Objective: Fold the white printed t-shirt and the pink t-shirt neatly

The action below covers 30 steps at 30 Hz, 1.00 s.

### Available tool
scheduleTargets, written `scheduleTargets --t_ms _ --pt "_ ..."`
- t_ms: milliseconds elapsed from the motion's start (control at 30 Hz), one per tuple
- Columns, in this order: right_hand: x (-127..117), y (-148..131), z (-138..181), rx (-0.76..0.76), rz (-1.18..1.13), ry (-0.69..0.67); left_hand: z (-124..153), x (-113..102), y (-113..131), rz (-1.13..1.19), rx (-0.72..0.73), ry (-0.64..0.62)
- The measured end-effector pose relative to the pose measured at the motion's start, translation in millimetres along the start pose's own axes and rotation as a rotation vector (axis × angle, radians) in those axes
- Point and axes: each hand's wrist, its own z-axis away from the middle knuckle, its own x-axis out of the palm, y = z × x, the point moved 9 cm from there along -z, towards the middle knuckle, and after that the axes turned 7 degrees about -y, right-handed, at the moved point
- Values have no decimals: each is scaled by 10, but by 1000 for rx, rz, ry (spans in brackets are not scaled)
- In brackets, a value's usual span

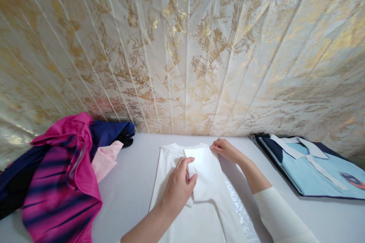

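A white shirt (199, 220) lies on the table with its neck end away from me, and part of its right side is folded over onto the front. My left hand (179, 182) rests on the shirt, curled fingers and thumb at the edge of the folded white layer (205, 174). At the far right corner of the shirt, my right hand (226, 150) pinches the fabric between thumb and fingers. Clear, shiny plastic (239, 209) shows beneath the shirt's right edge.
On the left a loose heap holds a pink and navy garment (62, 182), a dark blue one (110, 134) and a pale pink cloth (107, 159). Folded light blue polo shirt (310, 163) lies at right. A gold-patterned covering (185, 64) rises behind the white table (128, 190).
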Motion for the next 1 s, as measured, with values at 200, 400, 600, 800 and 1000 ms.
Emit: scheduleTargets --t_ms 200,400,600,800,1000 --pt "5 26 -1 29 26 52 17 -25 39 -18 14 29" --pt "-13 -13 3 29 32 69 40 -10 23 -95 -22 11" --pt "-16 -21 4 31 47 85 39 49 25 -367 -60 -106" --pt "-18 -38 5 24 67 100 49 -9 8 -502 -78 -36" --pt "-143 -340 63 9 101 225 65 80 74 -611 86 -74"
